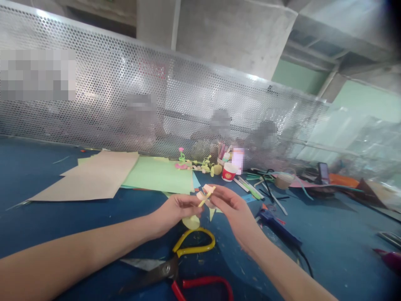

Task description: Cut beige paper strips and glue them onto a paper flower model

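My left hand [180,211] is closed, its fingertips pinching the lower part of a thin yellow stem [207,196]. The fingers of my right hand [232,205] are closed around pale pink paper petals [201,195] at the stem's upper end. Both hands meet just above the table. A pale yellow round base [191,223] shows below my left fingers. Nearer to me lie scissors [171,267] with one yellow and one red handle, blades apart. How the petals and stem join is hidden by my fingers.
Beige paper [90,177] and green paper sheets [159,173] lie at the back left. Behind my hands stand a small flower craft [197,165] and a red paper cup [229,172]. A blue glue gun [278,228] with a cord lies right. A perforated metal screen [103,88] closes the back.
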Action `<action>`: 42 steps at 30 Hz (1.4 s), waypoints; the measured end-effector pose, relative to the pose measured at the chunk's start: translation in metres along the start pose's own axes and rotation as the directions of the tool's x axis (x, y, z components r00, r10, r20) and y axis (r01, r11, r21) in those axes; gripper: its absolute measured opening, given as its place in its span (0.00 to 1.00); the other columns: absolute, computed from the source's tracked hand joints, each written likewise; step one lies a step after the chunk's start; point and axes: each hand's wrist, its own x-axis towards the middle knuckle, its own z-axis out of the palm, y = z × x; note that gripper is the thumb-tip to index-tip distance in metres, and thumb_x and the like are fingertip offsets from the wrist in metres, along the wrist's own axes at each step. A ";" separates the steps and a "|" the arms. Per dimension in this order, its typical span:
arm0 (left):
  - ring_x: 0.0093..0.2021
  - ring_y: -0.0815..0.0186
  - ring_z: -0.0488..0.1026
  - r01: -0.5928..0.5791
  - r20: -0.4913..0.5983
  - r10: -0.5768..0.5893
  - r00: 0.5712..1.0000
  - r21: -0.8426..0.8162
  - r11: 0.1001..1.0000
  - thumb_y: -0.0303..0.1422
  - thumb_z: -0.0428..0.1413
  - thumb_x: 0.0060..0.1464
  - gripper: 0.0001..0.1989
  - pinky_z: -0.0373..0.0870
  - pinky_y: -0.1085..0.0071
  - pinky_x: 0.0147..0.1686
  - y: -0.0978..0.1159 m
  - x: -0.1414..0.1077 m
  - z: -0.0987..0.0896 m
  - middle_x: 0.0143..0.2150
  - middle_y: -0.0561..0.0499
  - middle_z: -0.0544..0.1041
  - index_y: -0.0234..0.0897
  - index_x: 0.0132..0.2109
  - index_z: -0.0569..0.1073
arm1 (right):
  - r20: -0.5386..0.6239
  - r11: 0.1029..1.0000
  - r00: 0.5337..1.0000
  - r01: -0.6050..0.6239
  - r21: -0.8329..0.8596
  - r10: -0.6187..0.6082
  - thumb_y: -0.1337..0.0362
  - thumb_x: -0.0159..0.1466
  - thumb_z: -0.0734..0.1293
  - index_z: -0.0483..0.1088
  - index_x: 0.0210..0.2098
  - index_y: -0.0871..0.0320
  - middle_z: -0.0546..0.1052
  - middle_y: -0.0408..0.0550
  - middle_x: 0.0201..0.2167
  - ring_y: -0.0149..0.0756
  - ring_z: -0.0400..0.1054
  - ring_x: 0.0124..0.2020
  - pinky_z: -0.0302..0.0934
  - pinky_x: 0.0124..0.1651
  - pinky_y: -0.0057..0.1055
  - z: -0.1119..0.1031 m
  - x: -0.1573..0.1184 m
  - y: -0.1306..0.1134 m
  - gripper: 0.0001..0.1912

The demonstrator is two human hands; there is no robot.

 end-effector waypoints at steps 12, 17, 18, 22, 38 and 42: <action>0.29 0.71 0.68 -0.003 -0.048 0.000 0.999 -0.057 0.998 0.35 0.63 0.43 0.13 0.62 0.73 0.35 0.001 -0.003 -0.008 0.27 0.52 0.74 0.34 0.38 0.78 | -0.133 0.981 0.990 0.025 -0.191 -0.051 0.55 0.53 0.68 0.72 0.38 0.56 0.78 0.49 0.38 0.43 0.70 0.43 0.63 0.47 0.39 -0.005 0.013 0.013 0.16; 0.29 0.70 0.68 0.001 -0.079 -0.004 0.997 -0.040 0.999 0.36 0.63 0.42 0.13 0.61 0.73 0.35 0.005 -0.003 -0.011 0.27 0.52 0.74 0.34 0.36 0.78 | -0.190 0.967 0.980 0.010 -0.254 -0.060 0.54 0.54 0.67 0.72 0.37 0.57 0.78 0.50 0.36 0.43 0.70 0.44 0.61 0.49 0.38 -0.012 0.021 0.012 0.16; 0.29 0.71 0.67 -0.004 -0.080 0.000 0.997 -0.039 0.999 0.36 0.63 0.43 0.12 0.61 0.74 0.35 0.006 -0.003 -0.012 0.27 0.52 0.74 0.33 0.35 0.78 | -0.198 0.963 0.978 0.009 -0.271 -0.065 0.53 0.54 0.66 0.71 0.37 0.57 0.78 0.50 0.37 0.43 0.70 0.44 0.61 0.48 0.38 -0.013 0.023 0.012 0.16; 0.30 0.71 0.66 -0.024 -0.061 0.022 0.998 -0.033 0.999 0.37 0.61 0.45 0.11 0.59 0.75 0.34 0.011 -0.004 -0.017 0.27 0.52 0.73 0.33 0.34 0.78 | -0.077 0.876 0.988 0.083 -0.476 -0.136 0.54 0.58 0.63 0.71 0.40 0.57 0.77 0.50 0.38 0.41 0.71 0.43 0.63 0.45 0.36 -0.015 0.042 0.009 0.16; 0.27 0.72 0.66 -0.028 -0.137 -0.001 0.991 -0.204 0.979 0.36 0.64 0.42 0.12 0.61 0.74 0.33 0.018 0.015 -0.047 0.25 0.51 0.73 0.32 0.33 0.79 | 0.121 0.608 0.990 0.143 -0.781 -0.078 0.61 0.64 0.62 0.66 0.46 0.60 0.71 0.49 0.45 0.36 0.68 0.42 0.65 0.43 0.39 0.075 0.284 0.030 0.13; 0.25 0.72 0.66 0.006 -0.178 -0.054 0.983 -0.256 0.967 0.36 0.65 0.38 0.12 0.62 0.74 0.32 0.016 0.020 -0.051 0.23 0.51 0.73 0.31 0.30 0.79 | 0.120 0.630 0.992 0.120 -0.767 -0.042 0.60 0.63 0.62 0.66 0.47 0.61 0.71 0.49 0.46 0.37 0.68 0.42 0.65 0.43 0.40 0.088 0.308 0.053 0.14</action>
